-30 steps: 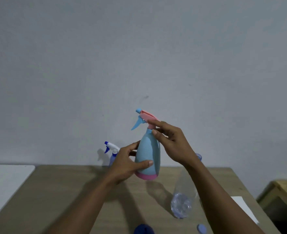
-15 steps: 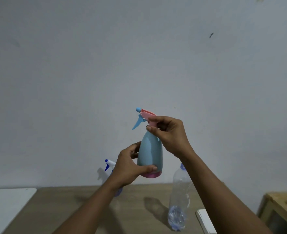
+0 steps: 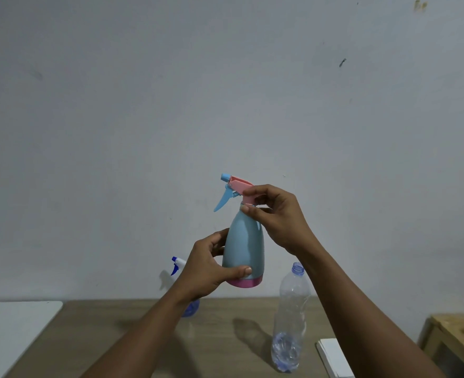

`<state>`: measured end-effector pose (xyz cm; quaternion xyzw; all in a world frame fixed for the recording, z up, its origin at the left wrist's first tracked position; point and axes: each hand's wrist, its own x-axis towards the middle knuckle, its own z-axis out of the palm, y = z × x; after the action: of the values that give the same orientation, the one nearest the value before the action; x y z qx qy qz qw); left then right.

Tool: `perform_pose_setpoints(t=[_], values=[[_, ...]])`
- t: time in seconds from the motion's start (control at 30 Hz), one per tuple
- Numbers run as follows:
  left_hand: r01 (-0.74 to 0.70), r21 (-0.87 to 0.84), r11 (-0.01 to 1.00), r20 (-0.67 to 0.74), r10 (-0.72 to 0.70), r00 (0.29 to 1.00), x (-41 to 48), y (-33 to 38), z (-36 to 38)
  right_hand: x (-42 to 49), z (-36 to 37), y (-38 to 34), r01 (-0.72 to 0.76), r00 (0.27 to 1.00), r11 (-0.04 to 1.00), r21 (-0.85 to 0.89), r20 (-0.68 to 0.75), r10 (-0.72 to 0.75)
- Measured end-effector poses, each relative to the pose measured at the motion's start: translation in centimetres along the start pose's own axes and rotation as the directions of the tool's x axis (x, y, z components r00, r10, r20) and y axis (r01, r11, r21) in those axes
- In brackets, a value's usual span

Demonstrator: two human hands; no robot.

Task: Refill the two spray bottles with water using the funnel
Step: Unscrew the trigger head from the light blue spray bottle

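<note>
Matt, smooth plastic is seen on the blue spray bottle (image 3: 244, 249); clear glossy plastic on the water bottle (image 3: 290, 320); wood-grain on the tabletop (image 3: 220, 339).

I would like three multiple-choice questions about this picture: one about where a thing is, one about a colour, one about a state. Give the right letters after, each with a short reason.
1. Where is the light blue spray bottle?
A. lying on the table
B. held in the air by both hands
C. inside the wooden crate

2. What colour is its base band?
A. pink
B. green
C. black

3. What is the state of the clear plastic bottle?
A. capped and full
B. lying flat and empty
C. upright, uncapped, a little water at the bottom

Answers:
1 B: the left hand wraps the body and the right hand has its grip at the neck, above the table.
2 A: the band under the blue body is pink.
3 C: its mouth is open and water sits low.
</note>
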<state>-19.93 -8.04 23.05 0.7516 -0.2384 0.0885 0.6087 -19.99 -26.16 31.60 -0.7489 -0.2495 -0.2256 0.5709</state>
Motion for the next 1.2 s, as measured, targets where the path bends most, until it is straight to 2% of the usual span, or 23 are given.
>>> perform_pose_setpoints(t=[0.13, 0.27, 0.37, 0.47, 0.6, 0.77, 0.97, 1.1, 1.2], values=[[0.013, 0.008, 1.000, 0.009, -0.013, 1.000, -0.33, -0.02, -0.18, -0.18, -0.53, 0.18, -0.026, 0.998, 0.995, 0.091, 0.063, 0.020], [0.023, 0.002, 1.000, 0.013, -0.023, 1.000, -0.29, 0.37, -0.21, -0.03, -0.30, 0.08, -0.018, 1.000, 1.000, 0.014, 0.024, 0.018], [0.017, 0.008, 1.000, 0.008, -0.017, 1.000, -0.26, 0.52, -0.16, 0.01, 0.00, 0.00, -0.004, 1.000, 0.999, 0.051, 0.000, 0.004], [0.013, 0.011, 1.000, -0.002, -0.013, 1.000, -0.18, 0.66, -0.21, -0.08, -0.19, -0.05, -0.009, 0.999, 0.995, 0.102, 0.035, 0.006], [0.012, 0.018, 1.000, -0.008, -0.012, 1.000, -0.08, 0.83, -0.22, -0.04, 0.10, -0.21, 0.005, 1.000, 0.999, 0.032, -0.006, -0.005], [0.019, 0.018, 1.000, -0.006, -0.019, 1.000, -0.09, 0.49, -0.42, -0.11, -0.22, -0.40, 0.002, 0.999, 0.990, 0.141, 0.048, -0.008], [0.020, 0.022, 1.000, 0.001, -0.020, 1.000, 0.12, 0.68, -0.34, 0.07, 0.08, -0.24, 0.019, 1.000, 0.999, 0.045, 0.021, -0.020], [0.026, 0.007, 1.000, 0.003, -0.026, 1.000, 0.10, 0.50, -0.30, 0.13, 0.05, 0.18, 0.014, 0.999, 0.997, 0.080, 0.029, -0.017], [0.027, 0.016, 0.999, 0.000, -0.027, 1.000, 0.18, 0.35, -0.43, 0.20, 0.19, 0.41, 0.018, 1.000, 1.000, 0.024, 0.020, -0.019]])
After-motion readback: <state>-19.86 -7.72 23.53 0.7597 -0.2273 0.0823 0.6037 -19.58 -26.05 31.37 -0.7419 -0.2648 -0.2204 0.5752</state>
